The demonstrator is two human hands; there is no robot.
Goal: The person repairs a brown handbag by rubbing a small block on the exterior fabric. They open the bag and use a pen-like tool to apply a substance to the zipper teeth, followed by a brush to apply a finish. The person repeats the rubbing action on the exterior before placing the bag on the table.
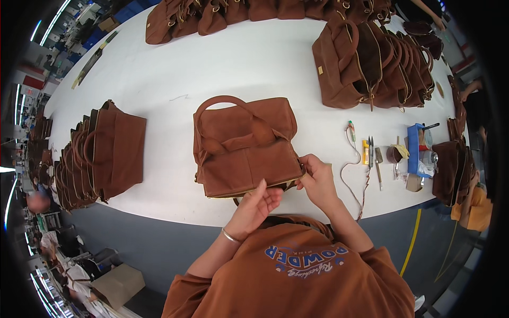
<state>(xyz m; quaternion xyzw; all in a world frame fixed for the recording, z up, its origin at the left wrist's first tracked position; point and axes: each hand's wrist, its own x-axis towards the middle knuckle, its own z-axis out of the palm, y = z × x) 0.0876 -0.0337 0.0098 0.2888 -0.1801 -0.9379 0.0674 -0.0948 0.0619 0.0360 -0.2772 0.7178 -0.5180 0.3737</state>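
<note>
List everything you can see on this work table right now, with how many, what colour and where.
Handbag: one, brown, table centre, by both hands.
Bag stack: one stack, brown, left side.
Bag group: one upright cluster, brown, far right.
Bag row: several, brown, far edge.
Hand tools: a few, mixed colours, right of centre.
Blue tray: one, right side.
Table: one, white.
Left hand: fingers at the handbag's zipper edge.
Right hand: fingers pinching the handbag's near right corner.
</note>
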